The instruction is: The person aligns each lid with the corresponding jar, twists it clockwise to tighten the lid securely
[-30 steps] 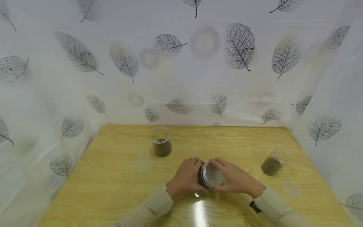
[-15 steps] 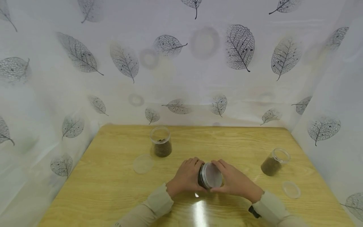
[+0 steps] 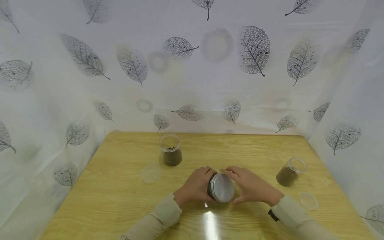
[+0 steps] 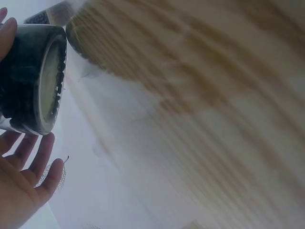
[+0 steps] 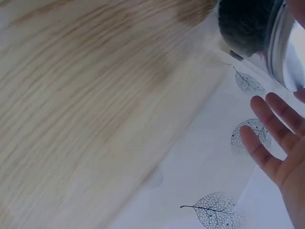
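Held jar (image 4: 28, 78): dark stuff inside, over the near-middle part of the worktop (image 3: 111, 203), tipped so its top leans toward the right. Can't tell if its base touches the wood anywhere.
Left grip (image 3: 195, 187): a bare hand, curled round that jar's body, so yeah, it's got hold of it.
Right grip (image 3: 252, 187): fingers loosely spread around the silver lid (image 3: 223, 188), not clamped down. Thumb's plainly off it in the head view; whether a fingertip brushes the rim is tough to say.
Silver lid: sitting on the held jar, pretty square by the look of it. No way to tell if it's screwed tight.
Left jar (image 3: 172, 156): brownish contents, uncovered, with a clear disc (image 3: 151, 173) lying flat just beside it.
Right jar (image 3: 286, 176): same deal, uncovered, and a smaller disc (image 3: 308, 201) near it.
Done so far: two of three jars stand with their tops off; only the held one wears a lid.
Left to do: lid business on the held jar looks midway, tightening or loosening, can't call which. Both discs are off their jars.
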Motion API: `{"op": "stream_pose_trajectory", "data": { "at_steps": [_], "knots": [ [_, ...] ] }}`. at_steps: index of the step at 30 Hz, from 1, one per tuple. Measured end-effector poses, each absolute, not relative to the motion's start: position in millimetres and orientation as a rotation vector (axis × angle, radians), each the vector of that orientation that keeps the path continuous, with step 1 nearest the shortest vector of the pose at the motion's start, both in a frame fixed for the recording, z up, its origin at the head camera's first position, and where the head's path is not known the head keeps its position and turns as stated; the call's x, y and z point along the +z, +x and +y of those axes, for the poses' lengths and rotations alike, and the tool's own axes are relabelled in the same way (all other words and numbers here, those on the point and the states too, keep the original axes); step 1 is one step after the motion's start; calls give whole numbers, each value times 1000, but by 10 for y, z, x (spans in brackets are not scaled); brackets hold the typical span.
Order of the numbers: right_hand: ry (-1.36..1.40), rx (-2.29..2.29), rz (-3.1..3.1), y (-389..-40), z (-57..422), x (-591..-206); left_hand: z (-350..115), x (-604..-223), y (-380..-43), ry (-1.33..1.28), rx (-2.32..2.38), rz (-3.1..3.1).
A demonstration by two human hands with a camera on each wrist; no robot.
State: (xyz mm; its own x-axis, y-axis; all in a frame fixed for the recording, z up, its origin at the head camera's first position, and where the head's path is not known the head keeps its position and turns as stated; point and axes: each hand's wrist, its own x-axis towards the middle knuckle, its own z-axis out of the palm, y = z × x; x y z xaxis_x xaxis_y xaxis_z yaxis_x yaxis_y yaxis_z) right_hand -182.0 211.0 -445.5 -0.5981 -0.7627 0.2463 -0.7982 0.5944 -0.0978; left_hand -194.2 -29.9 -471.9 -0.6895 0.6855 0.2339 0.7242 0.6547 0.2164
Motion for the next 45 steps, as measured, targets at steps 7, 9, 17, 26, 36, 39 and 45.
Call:
{"op": "stream_pose_trajectory", "data": {
  "at_steps": [7, 9, 17, 26, 36, 39, 45],
  "knots": [
    [1371, 332, -2550, -1861, 2093, -4541, -313, -4738, -1956, -1209, -434, -2714],
    [1370, 337, -2535, -1868, 2086, -4563, -312, -4735, -1954, -1216, -439, -2709],
    [1276, 416, -2606, -1813, 2045, -4610, -318, -4722, -1946, -1221, -466, -2718],
    [1049, 530, -2684, -1653, 1982, -4695, -324, -4716, -1946, -1217, -497, -2736],
    [933, 540, -2651, -1558, 1932, -4779, -325, -4745, -1962, -1233, -491, -2704],
    [964, 521, -2652, -1567, 1949, -4761, -324, -4751, -1965, -1232, -496, -2696],
    [1117, 519, -2614, -1661, 2014, -4670, -320, -4744, -1969, -1226, -502, -2698]
  ]
}}
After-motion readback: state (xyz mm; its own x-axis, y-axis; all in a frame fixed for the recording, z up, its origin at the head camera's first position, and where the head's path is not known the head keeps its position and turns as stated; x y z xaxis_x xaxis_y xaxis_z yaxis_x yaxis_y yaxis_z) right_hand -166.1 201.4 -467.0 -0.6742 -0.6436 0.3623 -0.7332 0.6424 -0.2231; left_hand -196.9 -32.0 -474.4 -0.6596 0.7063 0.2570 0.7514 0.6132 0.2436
